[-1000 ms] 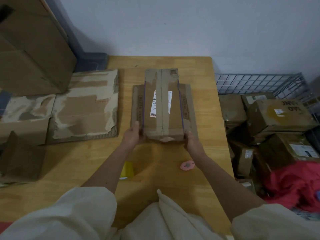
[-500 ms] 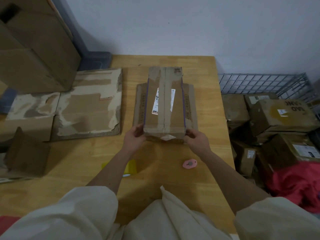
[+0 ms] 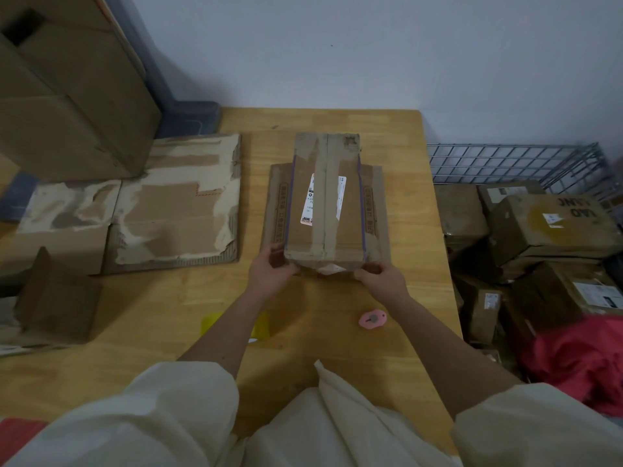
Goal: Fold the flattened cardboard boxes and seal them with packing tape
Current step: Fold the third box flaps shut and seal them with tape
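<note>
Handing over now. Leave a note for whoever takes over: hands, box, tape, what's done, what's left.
Left hand grips the box's near left corner; right hand grips its near right corner.
Box stands folded mid-table on a flat carton, tape along its top seam.
Pink cutter lies near the right forearm; yellow item under the left one.
Left: torn flat cardboard remains unfolded.

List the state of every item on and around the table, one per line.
cardboard box: folded up, seam taped, gripped at near corners
left hand: grips box corner
right hand: grips box corner
flattened cardboard: lying flat, surface torn
pink tool: lying loose on table
</note>
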